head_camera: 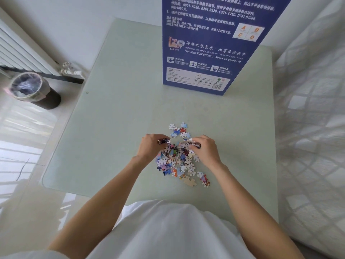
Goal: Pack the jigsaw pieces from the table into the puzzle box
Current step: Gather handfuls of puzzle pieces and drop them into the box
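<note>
While pale glass tabletop [115, 113] fills middle, quilted bed [313, 116] borders right edge, radiator [20, 51] and lined bin [33, 90] on floor at left. Blue puzzle box [211, 43] upright at far side, well apart from jigsaw pieces [179, 159] heaped near front edge. Left hand [152, 146] and right hand [205, 148] flank heap, fingers curled, pinching pieces.

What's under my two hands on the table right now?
Both the left hand and right hand curl over the pile of jigsaw pieces on the table. Pieces directly beneath the palms are covered, so their number is hidden.
</note>
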`<state>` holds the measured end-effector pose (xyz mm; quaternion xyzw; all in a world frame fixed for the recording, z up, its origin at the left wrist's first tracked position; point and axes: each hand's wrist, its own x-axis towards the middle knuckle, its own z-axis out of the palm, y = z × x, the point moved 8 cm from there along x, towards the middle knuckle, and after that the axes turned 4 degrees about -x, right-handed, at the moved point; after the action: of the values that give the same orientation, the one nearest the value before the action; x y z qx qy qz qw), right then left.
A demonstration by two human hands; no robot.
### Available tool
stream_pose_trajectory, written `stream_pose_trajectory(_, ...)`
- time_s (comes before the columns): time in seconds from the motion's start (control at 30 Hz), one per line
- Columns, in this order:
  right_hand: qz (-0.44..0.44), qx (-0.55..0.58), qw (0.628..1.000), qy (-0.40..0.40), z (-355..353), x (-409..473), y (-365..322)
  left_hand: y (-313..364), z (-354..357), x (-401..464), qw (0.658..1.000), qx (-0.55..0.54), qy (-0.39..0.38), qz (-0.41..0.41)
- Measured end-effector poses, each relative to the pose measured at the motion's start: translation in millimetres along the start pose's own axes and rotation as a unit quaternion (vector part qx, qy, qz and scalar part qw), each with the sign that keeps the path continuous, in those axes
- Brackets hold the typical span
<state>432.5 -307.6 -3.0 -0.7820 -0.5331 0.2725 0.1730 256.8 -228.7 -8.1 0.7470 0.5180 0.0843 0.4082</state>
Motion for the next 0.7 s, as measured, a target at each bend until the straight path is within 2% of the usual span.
stream_pose_trajectory(0.2,-0.044,0.022,0.999,0.001,-49.7,4.9,-19.9,40.8,-32.1,8.8,0.996,-0.061,0.044,0.049)
stream_pose_trajectory(0.3,-0.094,0.030,0.995,0.012,-103.8,17.5,-51.4,83.9,-62.0,24.6,0.988,-0.095,0.060,0.106)
stream_pose_trajectory(0.43,-0.169,0.045,0.981,0.082,-194.3,29.8,-98.1,158.1,-116.3,46.6,0.969,-0.113,0.100,0.197)
stream_pose_trajectory(0.53,-0.201,0.060,0.967,0.142,-262.6,41.6,-127.9,225.7,-171.3,60.8,0.937,-0.131,0.154,0.286)
stream_pose_trajectory(0.7,-0.207,0.074,0.952,0.215,-340.9,73.8,-157.5,318.7,-247.6,80.3,0.846,-0.129,0.270,0.442)
